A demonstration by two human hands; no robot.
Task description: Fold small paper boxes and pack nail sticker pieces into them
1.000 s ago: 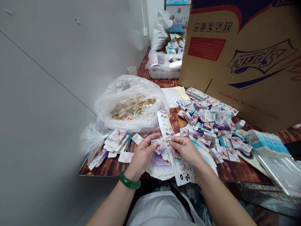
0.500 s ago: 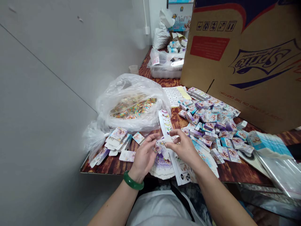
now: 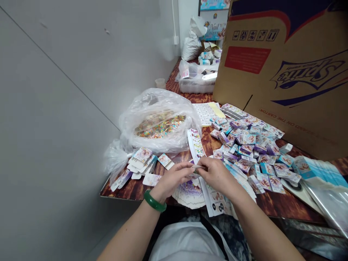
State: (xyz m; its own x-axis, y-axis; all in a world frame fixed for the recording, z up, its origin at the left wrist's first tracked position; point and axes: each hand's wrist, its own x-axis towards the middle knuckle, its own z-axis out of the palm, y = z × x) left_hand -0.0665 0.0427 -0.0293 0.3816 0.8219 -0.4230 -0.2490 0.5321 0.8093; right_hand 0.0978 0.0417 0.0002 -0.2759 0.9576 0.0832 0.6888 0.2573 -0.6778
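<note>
The right hand (image 3: 217,177) has closed in toward the left hand (image 3: 169,181). Left to right, I see flat packets (image 3: 139,162) beneath a plastic bag (image 3: 160,98), then both hands' fingertips pinching one small printed piece (image 3: 198,166) above fanned cards (image 3: 189,197), then heaped little boxes (image 3: 248,138).

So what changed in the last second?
The right hand, fingers parted half a second ago, has closed in toward the left hand; fingertips of both now meet at the small printed piece, mostly hidden. Camera view shifted slightly. Clear bag, box pile and Sprite carton stayed put.
</note>
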